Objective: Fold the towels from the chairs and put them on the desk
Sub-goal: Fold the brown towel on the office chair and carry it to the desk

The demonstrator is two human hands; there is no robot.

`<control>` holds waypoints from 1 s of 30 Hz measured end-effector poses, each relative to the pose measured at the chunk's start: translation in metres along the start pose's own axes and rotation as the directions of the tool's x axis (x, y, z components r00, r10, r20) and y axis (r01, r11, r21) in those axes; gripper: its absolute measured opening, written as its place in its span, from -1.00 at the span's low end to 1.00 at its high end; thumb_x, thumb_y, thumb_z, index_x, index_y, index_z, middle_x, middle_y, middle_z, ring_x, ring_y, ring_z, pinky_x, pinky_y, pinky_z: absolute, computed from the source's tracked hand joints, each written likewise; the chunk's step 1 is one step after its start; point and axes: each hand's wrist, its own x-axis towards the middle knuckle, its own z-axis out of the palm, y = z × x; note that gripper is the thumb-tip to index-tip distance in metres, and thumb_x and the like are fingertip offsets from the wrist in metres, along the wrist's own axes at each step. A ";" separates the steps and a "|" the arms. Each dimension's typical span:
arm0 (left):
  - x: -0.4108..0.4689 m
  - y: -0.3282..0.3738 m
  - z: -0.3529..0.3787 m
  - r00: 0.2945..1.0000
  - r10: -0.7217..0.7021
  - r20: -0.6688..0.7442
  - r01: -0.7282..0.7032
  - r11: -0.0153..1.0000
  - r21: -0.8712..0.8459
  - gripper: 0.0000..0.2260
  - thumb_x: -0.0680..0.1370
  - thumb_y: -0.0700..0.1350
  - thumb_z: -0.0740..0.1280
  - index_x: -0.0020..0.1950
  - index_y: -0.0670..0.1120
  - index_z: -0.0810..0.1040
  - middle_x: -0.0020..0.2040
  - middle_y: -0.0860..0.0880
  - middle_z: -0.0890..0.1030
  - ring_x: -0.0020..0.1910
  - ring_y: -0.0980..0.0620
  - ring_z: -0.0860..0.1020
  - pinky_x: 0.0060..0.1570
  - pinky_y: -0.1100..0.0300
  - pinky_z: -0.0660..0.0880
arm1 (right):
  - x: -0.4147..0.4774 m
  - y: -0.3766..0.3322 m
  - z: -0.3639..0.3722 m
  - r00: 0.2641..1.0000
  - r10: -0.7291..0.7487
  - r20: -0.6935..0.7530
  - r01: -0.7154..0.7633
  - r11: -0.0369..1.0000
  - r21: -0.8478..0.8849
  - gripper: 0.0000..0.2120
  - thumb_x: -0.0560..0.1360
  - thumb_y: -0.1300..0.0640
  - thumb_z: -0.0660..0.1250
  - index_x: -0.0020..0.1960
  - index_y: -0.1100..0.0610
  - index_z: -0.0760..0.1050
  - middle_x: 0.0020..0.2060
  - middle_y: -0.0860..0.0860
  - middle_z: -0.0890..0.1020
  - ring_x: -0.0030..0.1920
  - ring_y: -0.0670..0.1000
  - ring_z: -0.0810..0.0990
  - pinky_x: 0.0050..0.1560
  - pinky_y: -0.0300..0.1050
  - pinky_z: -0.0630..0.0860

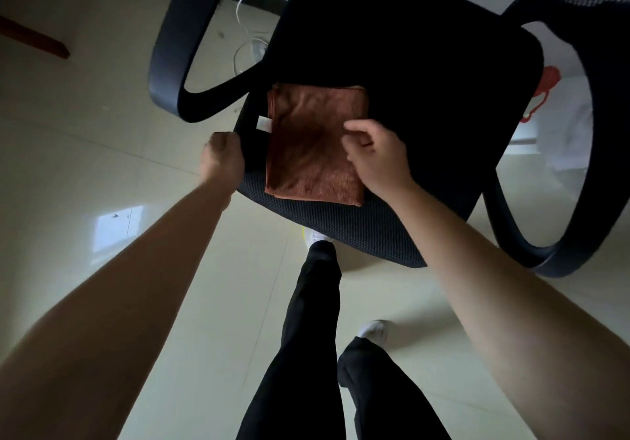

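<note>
While the left hand [222, 158] is curled into a fist at the left edge of the office chair's seat [426, 105], its knuckles lie against the seat's rim and it grips nothing that can be made out; whether it pinches the seat fabric cannot be told. Just right of it, a small white label [264, 123] sticks out from the left side of a folded brown towel [313, 146]. That towel lies flat on the front left part of the black seat, its near edge close to the seat's front edge. At the towel's right side, the right hand [375, 156] rests on the cloth with fingers bent loosely, thumb and forefinger drawn together at the towel's right edge; whether they actually pinch the fabric is unclear. A black looped armrest [167, 64] rises left of the seat, and another [593, 200] curves down at the right. Below the seat stand the person's legs in black trousers [313, 337] on pale floor tiles [85, 132].
</note>
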 end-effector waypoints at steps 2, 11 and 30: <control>-0.005 0.008 0.012 0.996 -0.046 -0.080 0.053 0.995 0.079 -0.53 0.49 0.12 0.06 0.15 -0.15 0.54 0.11 -0.28 0.56 0.12 -0.31 0.53 0.09 -0.11 0.50 | 0.000 0.017 -0.017 0.988 0.113 -0.103 -0.107 0.992 0.060 -0.66 0.53 -0.02 0.29 0.27 0.03 0.55 0.05 0.00 0.68 0.01 0.02 0.68 0.15 0.13 0.59; -0.043 0.018 0.061 0.980 0.200 0.002 -0.191 0.932 0.306 -0.33 0.55 -0.06 0.23 0.59 -0.12 0.00 0.44 -0.15 0.39 0.43 -0.17 0.31 0.34 -0.10 0.29 | 0.000 0.017 0.005 0.956 0.286 0.065 -0.292 0.912 0.288 -0.36 0.53 0.01 0.32 0.55 0.07 0.19 0.04 -0.12 0.59 0.20 0.01 0.57 0.32 0.12 0.47; -0.073 0.052 0.040 0.953 0.197 0.229 -0.219 0.973 0.074 -0.21 0.45 -0.39 0.24 0.57 0.15 0.13 0.19 -0.02 0.55 -0.01 0.07 0.56 -0.16 0.32 0.48 | -0.046 0.010 -0.040 0.899 0.303 0.317 -0.410 0.839 0.358 -0.16 0.51 0.44 0.29 0.56 -0.22 0.10 0.22 0.00 0.53 0.16 0.06 0.57 -0.08 0.08 0.61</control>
